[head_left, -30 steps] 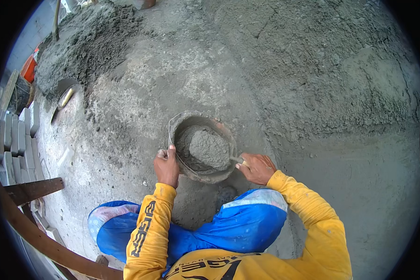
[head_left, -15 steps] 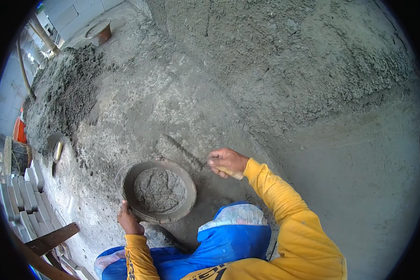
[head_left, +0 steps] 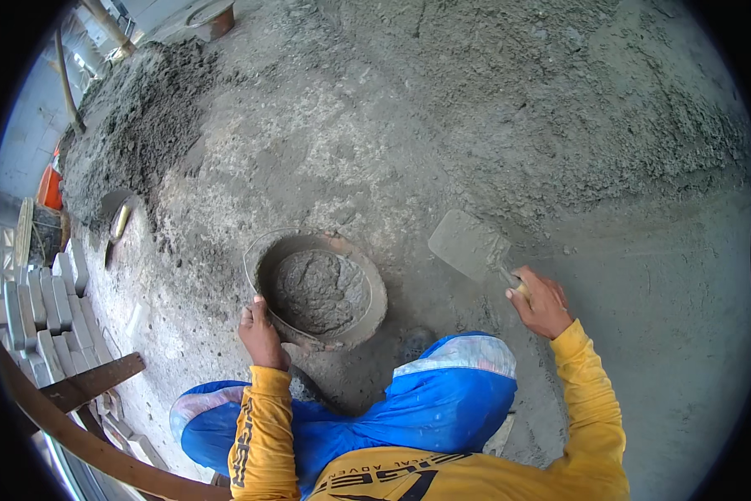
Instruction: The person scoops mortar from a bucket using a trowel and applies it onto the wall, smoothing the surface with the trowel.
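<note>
"One question: what does the left hand (head_left: 262, 338) grip?"
"The near-left rim of the bucket (head_left: 379, 311), just ahead of the knees (head_left: 459, 357). Laden with mortar (head_left: 321, 288), it is probably heavy, so that stiff rim suits a firm hold."
"And the mortar?"
"Wet and soft, likely clinging."
"Further right?"
"A flat trowel (head_left: 465, 244), rigid and fairly light, I judge, its handle wrapped by the right hand (head_left: 544, 304); the smeared blade may be slippery"
</note>
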Tool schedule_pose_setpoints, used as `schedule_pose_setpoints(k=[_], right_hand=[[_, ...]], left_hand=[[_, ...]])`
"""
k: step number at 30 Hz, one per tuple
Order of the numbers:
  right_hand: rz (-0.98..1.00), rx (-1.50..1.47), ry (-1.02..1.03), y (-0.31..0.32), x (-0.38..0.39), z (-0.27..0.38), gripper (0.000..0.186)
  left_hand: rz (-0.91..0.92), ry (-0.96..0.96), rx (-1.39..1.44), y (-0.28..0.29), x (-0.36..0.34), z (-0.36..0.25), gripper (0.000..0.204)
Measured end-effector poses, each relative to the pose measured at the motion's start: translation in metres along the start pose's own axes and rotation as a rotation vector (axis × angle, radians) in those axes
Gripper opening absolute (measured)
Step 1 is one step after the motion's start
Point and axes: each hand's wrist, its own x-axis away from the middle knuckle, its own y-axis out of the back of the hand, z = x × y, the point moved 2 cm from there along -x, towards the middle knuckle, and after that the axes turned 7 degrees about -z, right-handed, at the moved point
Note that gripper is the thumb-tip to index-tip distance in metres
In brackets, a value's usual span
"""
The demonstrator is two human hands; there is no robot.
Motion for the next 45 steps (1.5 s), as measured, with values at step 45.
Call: schedule_pose_setpoints(k=[45], right_hand=[[0.605, -1.02, -0.355, -0.155, -0.184, 0.026, 0.03]], left_hand=[[-0.074, -0.125, -0.089, 0.032, -0.025, 0.028, 0.033]])
